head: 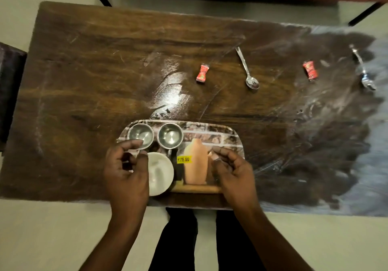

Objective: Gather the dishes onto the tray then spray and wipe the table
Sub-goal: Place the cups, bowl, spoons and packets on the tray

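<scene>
So the tray [228, 133] sits at the near edge of the dark wood worktop [88, 77], right in front of the person. It's got a printed picture on it and a yellow price sticker [184, 159]. On it there are 2 small steel cups, the left cup [140, 135] and the right cup [170, 135], side by side along the far rim, plus a white bowl [160, 173] just nearer, on the left half.

The left hand [126, 172] hovers over the tray's left end, fingers [134, 144] curled loosely near the left cup's rim, and honestly I can't tell if they're touching it or pinching anything. The right hand [233, 172] is over the tray's right part, fingers half curled, nothing in them.

Still out on the worktop, well apart from the tray: a spoon [247, 71] in the middle, a 2nd spoon [364, 71] far right, and 2 red sachets, one [202, 73] left of the middle spoon and one [310, 70] between the spoons.
</scene>
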Available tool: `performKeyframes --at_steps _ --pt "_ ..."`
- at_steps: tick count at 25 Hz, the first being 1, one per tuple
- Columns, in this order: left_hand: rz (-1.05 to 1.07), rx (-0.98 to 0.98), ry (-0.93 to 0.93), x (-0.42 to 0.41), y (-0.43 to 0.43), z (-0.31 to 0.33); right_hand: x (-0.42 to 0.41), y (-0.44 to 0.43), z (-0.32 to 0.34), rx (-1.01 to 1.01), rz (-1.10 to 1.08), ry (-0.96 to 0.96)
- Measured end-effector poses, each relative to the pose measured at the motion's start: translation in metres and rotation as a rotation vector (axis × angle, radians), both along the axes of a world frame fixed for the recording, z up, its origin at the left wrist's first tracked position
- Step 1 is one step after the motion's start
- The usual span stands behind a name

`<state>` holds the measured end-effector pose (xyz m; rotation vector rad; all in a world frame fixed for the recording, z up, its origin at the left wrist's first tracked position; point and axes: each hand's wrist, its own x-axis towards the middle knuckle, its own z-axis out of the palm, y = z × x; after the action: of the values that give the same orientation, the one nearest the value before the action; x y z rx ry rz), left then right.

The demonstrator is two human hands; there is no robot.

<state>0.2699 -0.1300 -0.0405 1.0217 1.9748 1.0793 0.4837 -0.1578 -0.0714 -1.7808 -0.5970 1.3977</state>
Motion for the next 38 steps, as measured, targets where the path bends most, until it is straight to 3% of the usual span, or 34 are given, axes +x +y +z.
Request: performKeyframes --at_steps 6,13,21,25,30,35,38 --pt "-0.234 0.064 -0.058 0.086 0.079 -0.002 0.094 0.039 -0.005 0.034 -0.080 0.003" --pt "-0.063 -0.163 0.051 0.137 0.204 -0.072 0.141 0.096 -0.021 0.082 -0.040 0.107" --pt "0.032 -0.252 0.031 0.149 0.224 -0.100 0.158 0.143 -0.028 0.109 0.067 0.165" --pt "0.101 -0.193 -0.280 0.160 0.204 -0.075 0.146 0.161 -0.023 0.135 0.114 0.176" --pt "0.203 -0.221 -0.686 0.174 0.122 -0.037 0.117 0.178 -0.011 0.123 0.240 0.219" --pt "0.476 -0.294 -0.858 0.172 0.043 -0.029 0.088 0.159 -0.009 0.072 0.514 0.153" --pt "0.621 -0.305 -0.931 0.168 0.016 -0.032 0.072 0.149 -0.015 0.088 0.727 -0.003"
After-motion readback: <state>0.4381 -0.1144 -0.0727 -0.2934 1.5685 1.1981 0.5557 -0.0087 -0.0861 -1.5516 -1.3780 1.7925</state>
